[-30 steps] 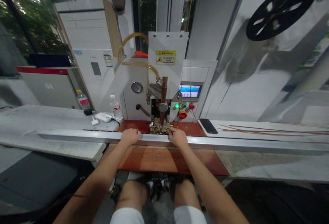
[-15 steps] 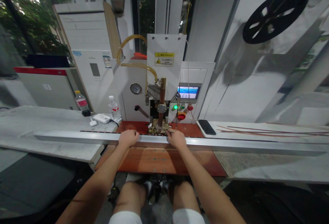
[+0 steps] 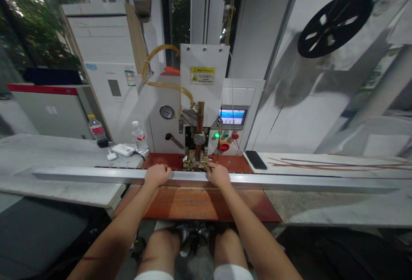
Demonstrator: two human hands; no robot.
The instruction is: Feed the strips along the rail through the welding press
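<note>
A long silver metal bar (image 3: 186, 178) lies crosswise over the worktop. My left hand (image 3: 157, 175) is closed over it, left of the brass fixture (image 3: 195, 160). Just right of that fixture, my right hand (image 3: 219, 175) is also closed on the bar, thumb and forefinger pinched near the fixture's edge. Whether something small sits in that pinch is too small to tell. A copper-coloured electrode (image 3: 199, 119) of the upright machine points down at the fixture behind the bar. A thin dark strip (image 3: 289, 175) runs along the bar's far side.
The machine has a lit screen (image 3: 232, 116), a red knob (image 3: 224, 146) and a hose (image 3: 167, 85). A phone (image 3: 256, 160) and long thin rods (image 3: 309, 165) lie at right. Two bottles (image 3: 140, 137) and a white charger (image 3: 122, 149) stand or lie at left.
The camera view has shifted slightly, so the scene sits a little further left. Both hands keep their places on the bar, and the bar shows no clear movement against the machine.
</note>
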